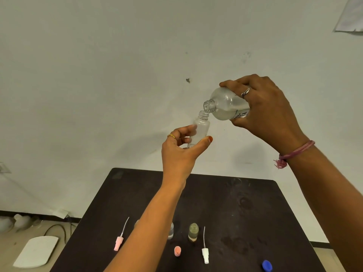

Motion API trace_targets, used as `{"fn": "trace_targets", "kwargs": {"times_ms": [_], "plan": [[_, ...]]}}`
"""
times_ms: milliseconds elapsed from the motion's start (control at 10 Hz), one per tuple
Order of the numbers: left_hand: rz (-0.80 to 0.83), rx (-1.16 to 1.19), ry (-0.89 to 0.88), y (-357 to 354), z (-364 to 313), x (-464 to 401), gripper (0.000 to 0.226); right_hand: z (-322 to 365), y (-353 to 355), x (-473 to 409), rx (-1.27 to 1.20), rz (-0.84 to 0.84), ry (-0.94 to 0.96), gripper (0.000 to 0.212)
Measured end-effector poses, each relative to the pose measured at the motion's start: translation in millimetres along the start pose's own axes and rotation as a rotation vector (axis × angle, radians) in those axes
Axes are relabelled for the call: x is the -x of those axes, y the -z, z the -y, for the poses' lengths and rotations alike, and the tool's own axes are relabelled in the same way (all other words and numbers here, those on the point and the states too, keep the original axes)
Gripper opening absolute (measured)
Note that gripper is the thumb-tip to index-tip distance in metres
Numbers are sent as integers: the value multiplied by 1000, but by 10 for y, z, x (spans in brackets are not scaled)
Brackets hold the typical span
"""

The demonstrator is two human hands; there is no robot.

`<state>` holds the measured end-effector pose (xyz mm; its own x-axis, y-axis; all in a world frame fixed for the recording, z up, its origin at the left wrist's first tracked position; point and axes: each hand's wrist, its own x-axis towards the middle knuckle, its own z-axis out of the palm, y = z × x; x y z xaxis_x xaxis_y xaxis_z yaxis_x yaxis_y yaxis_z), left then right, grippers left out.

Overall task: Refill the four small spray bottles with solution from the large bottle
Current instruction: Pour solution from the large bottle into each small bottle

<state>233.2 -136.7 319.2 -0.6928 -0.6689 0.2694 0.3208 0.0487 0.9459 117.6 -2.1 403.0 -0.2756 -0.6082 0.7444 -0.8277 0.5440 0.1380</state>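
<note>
Both arms were raised above the dark surface (225,203), in front of a pale wall (117,75). I saw the left hand (181,149) reaching up with its grip closed on a small clear bottle (201,130), thumb in front and fingers behind, the bottle upright and uncapped. The right hand (267,108) came in from above, its grip wrapped around the large bottle (224,107), which was tilted with its open neck down and just over the small bottle's mouth. I could not tell whether liquid was flowing. On the surface below lay a pink sprayer (118,243), a white sprayer (205,256), a pink cap (177,250), a blue cap (267,265) and two small bottles (193,231) standing near them.
</note>
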Motion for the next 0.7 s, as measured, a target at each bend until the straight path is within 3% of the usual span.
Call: {"fn": "trace_targets", "kwargs": {"times_ms": [700], "plan": [[6, 34, 9, 20, -35, 57, 37, 55, 86, -21, 8, 1, 5, 71]]}}
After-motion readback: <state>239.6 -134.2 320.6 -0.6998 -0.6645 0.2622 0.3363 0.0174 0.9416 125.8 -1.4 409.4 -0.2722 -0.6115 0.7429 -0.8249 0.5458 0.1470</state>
